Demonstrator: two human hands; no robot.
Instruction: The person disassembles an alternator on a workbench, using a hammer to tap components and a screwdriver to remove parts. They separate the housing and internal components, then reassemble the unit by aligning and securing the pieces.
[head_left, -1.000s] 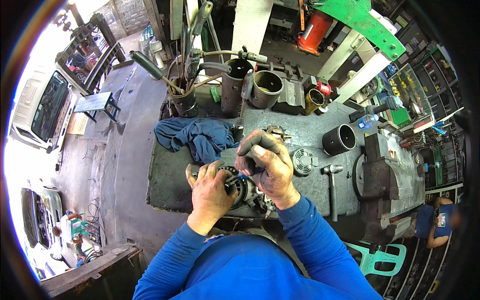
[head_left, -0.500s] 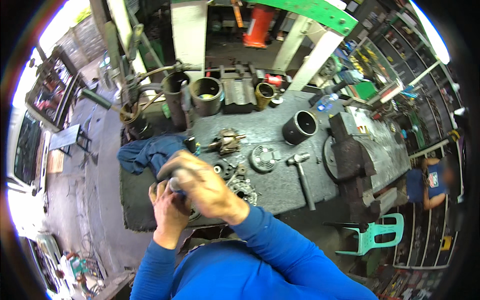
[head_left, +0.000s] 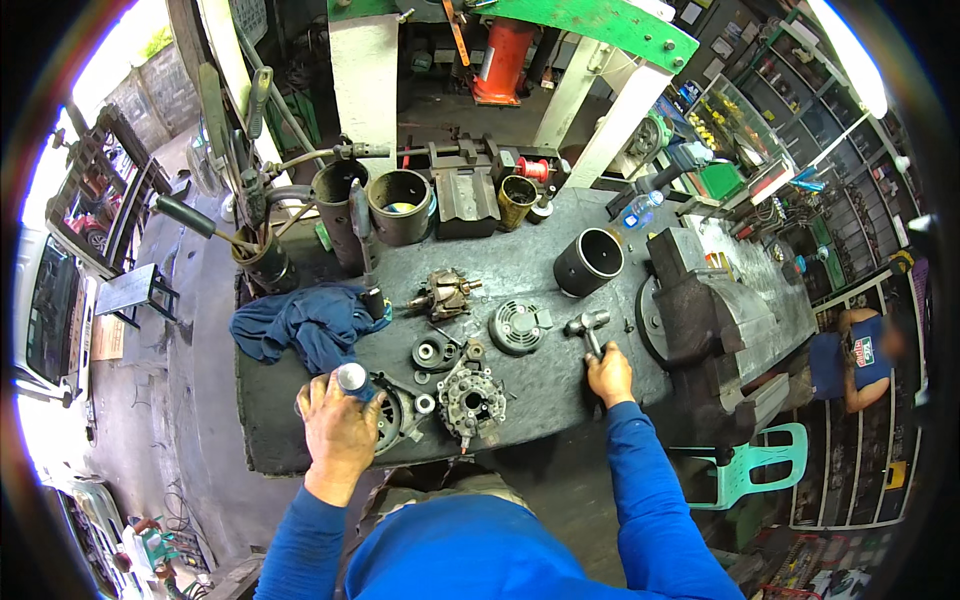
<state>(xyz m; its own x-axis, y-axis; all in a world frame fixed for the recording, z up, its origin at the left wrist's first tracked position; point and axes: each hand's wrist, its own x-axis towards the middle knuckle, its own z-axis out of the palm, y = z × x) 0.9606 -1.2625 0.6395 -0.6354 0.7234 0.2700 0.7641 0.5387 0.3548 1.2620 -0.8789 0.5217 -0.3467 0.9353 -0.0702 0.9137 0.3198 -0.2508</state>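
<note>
My left hand (head_left: 338, 432) is wrapped round a short upright metal cylinder (head_left: 351, 377) with a round silver top, at the bench's front left. Beside it lies an alternator end housing (head_left: 397, 418), partly hidden by my fingers. My right hand (head_left: 611, 378) is closed round the handle of a hammer (head_left: 588, 322), whose steel head rests on the bench. Between my hands are a second alternator housing (head_left: 472, 404) with an open centre and a round slotted cover (head_left: 519, 328). Farther back lies an alternator rotor (head_left: 447, 294).
A dark bench vise (head_left: 710, 320) stands right of the hammer, and a black cylinder (head_left: 589, 263) behind it. A blue cloth (head_left: 305, 328) lies at the left. Metal tubes (head_left: 400, 208) and a can of tools (head_left: 265, 268) line the back. A person (head_left: 865, 365) is at far right.
My right hand has left the cylinder in my left hand, moved right and taken hold of the hammer handle. My left hand stays at the front left with the cylinder.
</note>
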